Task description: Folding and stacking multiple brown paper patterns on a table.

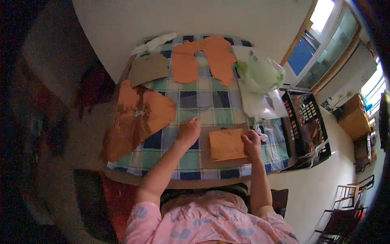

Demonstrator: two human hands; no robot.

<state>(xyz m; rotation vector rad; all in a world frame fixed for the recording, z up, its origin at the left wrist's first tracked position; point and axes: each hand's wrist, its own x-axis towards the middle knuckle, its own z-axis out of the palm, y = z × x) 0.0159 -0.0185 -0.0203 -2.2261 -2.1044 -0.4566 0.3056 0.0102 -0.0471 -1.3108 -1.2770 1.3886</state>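
My left hand (189, 130) hovers over or rests on the checked cloth (189, 162), its fingers pinched together. Whatever it pinches is too small to make out. Just beyond its fingertips lie several thin dark sticks or needles (197, 109). A flat orange rectangular piece (227, 148) lies on a brown card-like sheet (206, 156) to the right. At the orange piece's right edge is my right hand (252, 142), fingers curled closed; I cannot tell whether they grip it. White crumpled material (263, 137) sits beside that hand.
Orange cut sheets (185, 67) lie at the back, and a larger orange sheet (156, 112) at the left, near a brown card (150, 69). Plastic bags (260, 75) stand back right. A black crate (306, 122) adjoins the table's right side. A wall (187, 16) rises behind.
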